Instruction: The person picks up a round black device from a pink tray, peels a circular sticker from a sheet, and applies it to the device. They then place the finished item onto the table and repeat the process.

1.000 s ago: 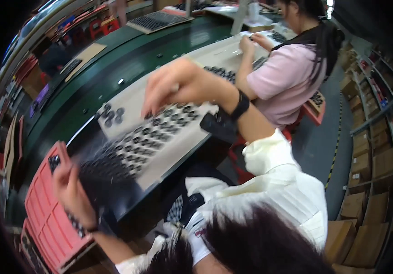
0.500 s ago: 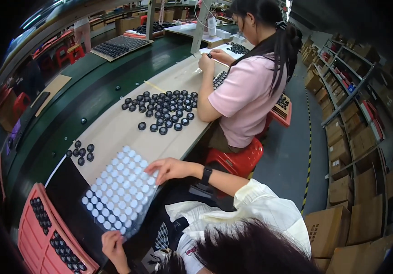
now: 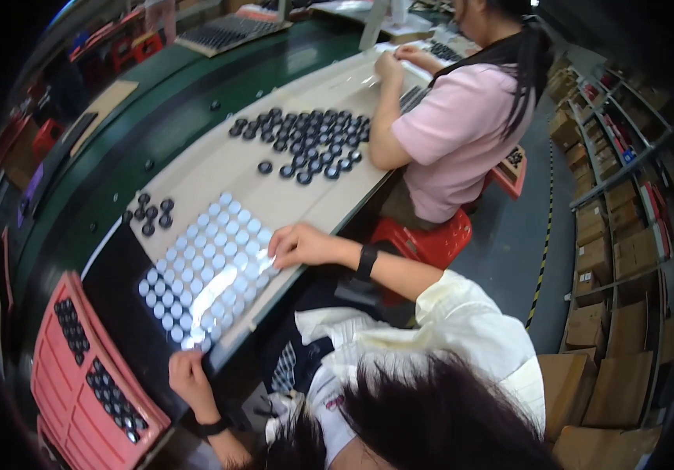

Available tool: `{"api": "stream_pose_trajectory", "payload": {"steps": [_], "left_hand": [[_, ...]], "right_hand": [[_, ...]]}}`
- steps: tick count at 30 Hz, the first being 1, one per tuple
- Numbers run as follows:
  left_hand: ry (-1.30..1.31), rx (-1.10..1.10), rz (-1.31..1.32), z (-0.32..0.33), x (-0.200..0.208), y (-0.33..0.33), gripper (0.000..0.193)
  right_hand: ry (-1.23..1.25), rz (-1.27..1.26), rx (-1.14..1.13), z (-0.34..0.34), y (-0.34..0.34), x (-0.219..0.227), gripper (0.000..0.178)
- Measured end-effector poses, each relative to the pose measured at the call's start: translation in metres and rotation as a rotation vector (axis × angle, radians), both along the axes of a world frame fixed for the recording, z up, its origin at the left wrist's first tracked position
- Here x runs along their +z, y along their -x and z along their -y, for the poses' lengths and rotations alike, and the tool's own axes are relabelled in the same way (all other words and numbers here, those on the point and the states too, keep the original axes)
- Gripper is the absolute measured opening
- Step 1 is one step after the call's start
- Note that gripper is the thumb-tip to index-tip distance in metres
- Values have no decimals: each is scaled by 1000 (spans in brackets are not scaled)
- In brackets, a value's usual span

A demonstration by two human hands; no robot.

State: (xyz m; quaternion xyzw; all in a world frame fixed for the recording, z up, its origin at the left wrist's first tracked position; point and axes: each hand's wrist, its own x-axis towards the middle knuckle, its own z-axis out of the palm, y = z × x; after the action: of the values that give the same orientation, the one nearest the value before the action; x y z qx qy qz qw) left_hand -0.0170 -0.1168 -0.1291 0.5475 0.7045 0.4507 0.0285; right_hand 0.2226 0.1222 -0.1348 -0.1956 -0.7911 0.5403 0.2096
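Note:
A clear sheet of round white stickers (image 3: 196, 262) lies over the table's beige and black surface, with a bright glare streak across it. My right hand (image 3: 306, 244) pinches the sheet's right edge between thumb and fingers. At the near corner, my left hand (image 3: 190, 380) has its fingers closed on the sheet's lower edge; the fingertips are partly hidden. Left of the sheet's far end sits a small group of black round parts (image 3: 149, 213). A larger spread of black round parts (image 3: 313, 137) covers the table farther off.
A pink tray (image 3: 63, 376) holding rows of black parts stands at the left. Beyond the table runs a green conveyor belt (image 3: 173, 149). A co-worker in a pink shirt (image 3: 462, 110) sits at the far right on a red stool (image 3: 423, 239). Shelves with cartons (image 3: 619, 251) line the right.
The sheet has come down flatter onto the table, and glare now crosses it. Both hands still hold its edges. My view has shifted, so the surroundings appear displaced.

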Motion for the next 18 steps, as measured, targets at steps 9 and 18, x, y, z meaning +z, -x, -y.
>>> {"api": "stream_pose_trajectory", "payload": {"steps": [9, 18], "left_hand": [[13, 84, 65, -14, -2, -2, 9], [141, 7, 171, -15, 6, 5, 18]], "right_hand": [[39, 238, -51, -3, 1, 9, 12], [171, 131, -71, -1, 15, 1, 13]]}}
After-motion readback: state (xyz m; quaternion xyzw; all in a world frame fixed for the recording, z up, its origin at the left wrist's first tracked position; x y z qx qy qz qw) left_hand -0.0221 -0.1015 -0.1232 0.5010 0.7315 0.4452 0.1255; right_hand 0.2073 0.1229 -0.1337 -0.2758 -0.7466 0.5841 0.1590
